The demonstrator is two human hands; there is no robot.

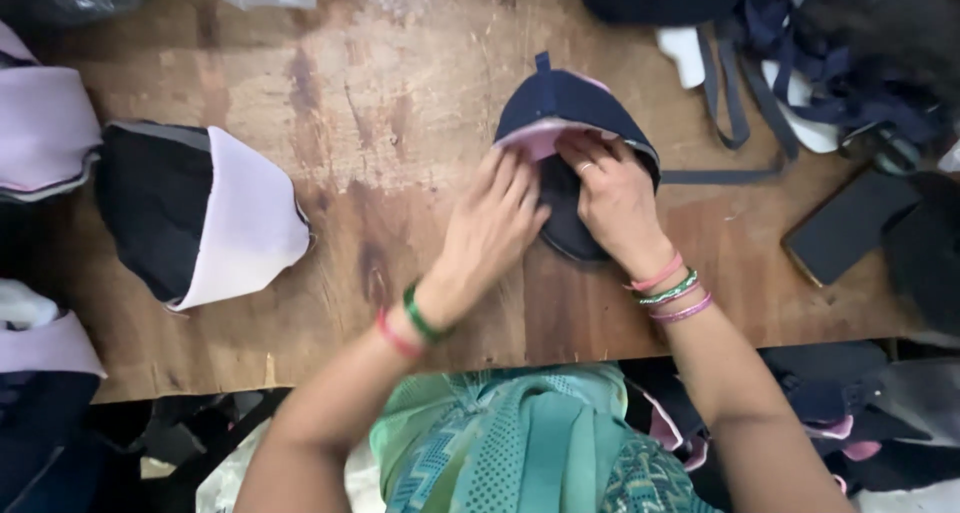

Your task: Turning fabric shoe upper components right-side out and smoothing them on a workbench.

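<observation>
Hands: left hand (pixel 495 228) and right hand (pixel 612 198), fingers pinching the pink lining.
Cup: soft, light navy fabric cap-shaped piece (pixel 570 113) on the wooden worktop (pixel 380 123); likely best held at its rim.

Lighting even and soft, moderately bright on the wooden table (pixel 380 103). Faint shadows beneath the hands. Dark fabric loses detail. Edges dimmer, slightly soft; mild motion blur throughout.

A worn wooden tabletop (pixel 380 93) carries a folded black and pale pink fabric piece (pixel 200 213) at the left, with more pink pieces (pixel 40 123) at its edge. A tangle of navy straps (pixel 760 83) lies at the upper right, beside a flat black card (pixel 850 223).
</observation>
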